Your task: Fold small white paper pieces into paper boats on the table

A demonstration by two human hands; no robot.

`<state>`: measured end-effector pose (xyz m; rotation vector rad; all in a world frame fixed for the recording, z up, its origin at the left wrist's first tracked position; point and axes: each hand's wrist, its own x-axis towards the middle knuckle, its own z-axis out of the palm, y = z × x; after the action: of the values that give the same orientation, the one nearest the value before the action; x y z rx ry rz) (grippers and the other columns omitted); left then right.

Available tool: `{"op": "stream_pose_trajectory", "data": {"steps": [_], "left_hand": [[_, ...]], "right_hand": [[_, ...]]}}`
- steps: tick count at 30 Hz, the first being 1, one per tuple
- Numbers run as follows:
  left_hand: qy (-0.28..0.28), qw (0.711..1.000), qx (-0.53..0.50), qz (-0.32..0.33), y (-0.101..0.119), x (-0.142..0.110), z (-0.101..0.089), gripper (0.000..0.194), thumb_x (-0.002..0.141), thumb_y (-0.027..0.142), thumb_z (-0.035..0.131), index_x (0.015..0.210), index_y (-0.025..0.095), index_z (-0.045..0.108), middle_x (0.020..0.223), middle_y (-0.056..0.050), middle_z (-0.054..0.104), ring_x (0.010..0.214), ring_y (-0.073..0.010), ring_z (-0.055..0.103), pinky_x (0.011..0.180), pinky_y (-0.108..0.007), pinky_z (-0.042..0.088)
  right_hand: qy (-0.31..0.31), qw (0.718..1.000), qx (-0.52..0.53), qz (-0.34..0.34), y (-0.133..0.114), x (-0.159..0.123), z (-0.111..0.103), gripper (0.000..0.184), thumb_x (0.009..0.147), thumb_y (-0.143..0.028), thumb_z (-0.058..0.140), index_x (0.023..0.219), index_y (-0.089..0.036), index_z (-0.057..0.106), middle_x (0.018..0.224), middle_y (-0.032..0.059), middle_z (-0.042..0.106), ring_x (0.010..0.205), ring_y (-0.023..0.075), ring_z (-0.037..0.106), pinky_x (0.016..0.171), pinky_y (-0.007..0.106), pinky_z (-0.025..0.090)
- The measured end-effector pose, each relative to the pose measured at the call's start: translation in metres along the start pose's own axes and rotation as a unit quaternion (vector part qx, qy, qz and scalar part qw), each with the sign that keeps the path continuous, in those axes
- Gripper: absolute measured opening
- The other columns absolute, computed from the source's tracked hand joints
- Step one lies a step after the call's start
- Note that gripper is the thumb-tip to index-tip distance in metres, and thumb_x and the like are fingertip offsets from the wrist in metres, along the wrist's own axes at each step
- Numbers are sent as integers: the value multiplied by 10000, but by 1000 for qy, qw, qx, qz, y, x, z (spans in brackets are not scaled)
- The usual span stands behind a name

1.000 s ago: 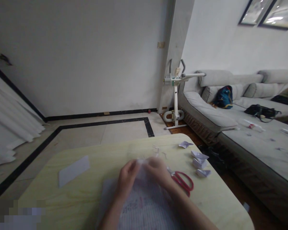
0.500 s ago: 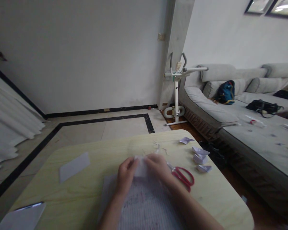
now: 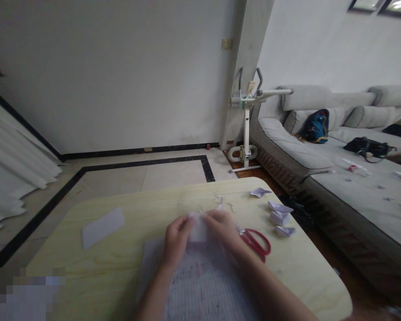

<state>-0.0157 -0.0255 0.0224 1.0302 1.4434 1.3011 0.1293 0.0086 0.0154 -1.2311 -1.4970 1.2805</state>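
My left hand (image 3: pixel 177 237) pinches the left edge of a small white piece of paper (image 3: pixel 198 232). On the paper's right edge, my right hand (image 3: pixel 222 228) is closed as well. The piece is held over the top part of a lined, written-on sheet (image 3: pixel 203 281) that lies on the table between my forearms. Scissors with red handles (image 3: pixel 259 244) rest just right of my right hand, their blades partly hidden by it. Thin paper scraps (image 3: pixel 220 203) are scattered beyond my fingers. Folded paper boats (image 3: pixel 280 217) stand at the table's right side.
The pale wooden table (image 3: pixel 120 276) has a loose white sheet (image 3: pixel 103 227) on its left, and a pixelated patch covers its lower left corner. Past the right edge is a grey sofa (image 3: pixel 300 154) with bags on it. A white exercise machine (image 3: pixel 246 129) stands by the wall.
The whole view has shifted slightly, so the table appears a little higher. Both hands keep their grip on the small paper, with hardly any movement.
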Motion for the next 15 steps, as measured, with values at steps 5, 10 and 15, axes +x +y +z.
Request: {"op": "stream_pose_trajectory", "data": {"steps": [5,10,15], "left_hand": [[3,1000,-4,1,-1,1,0,276,679,406,663,721,133,680,594,20,588,556,-126,508,505,-193,388],[-11,1000,-2,-5,-5,2,-1,297,702,414,655,772,126,676,642,2,605,597,-138,527,540,-202,412],[-8,1000,-4,-7,-4,2,0,279,681,403,673,729,128,668,613,9,585,573,-128,508,528,-198,410]], "right_hand": [[-1,1000,0,1,0,0,-1,303,786,-398,582,686,-127,672,581,8,568,539,117,501,490,205,375],[-2,1000,1,13,0,0,-2,299,781,-399,593,714,-126,692,585,11,584,540,122,515,495,209,385],[-10,1000,8,14,1,-1,-2,308,787,-407,594,743,-123,703,593,13,596,550,123,522,498,207,387]]}}
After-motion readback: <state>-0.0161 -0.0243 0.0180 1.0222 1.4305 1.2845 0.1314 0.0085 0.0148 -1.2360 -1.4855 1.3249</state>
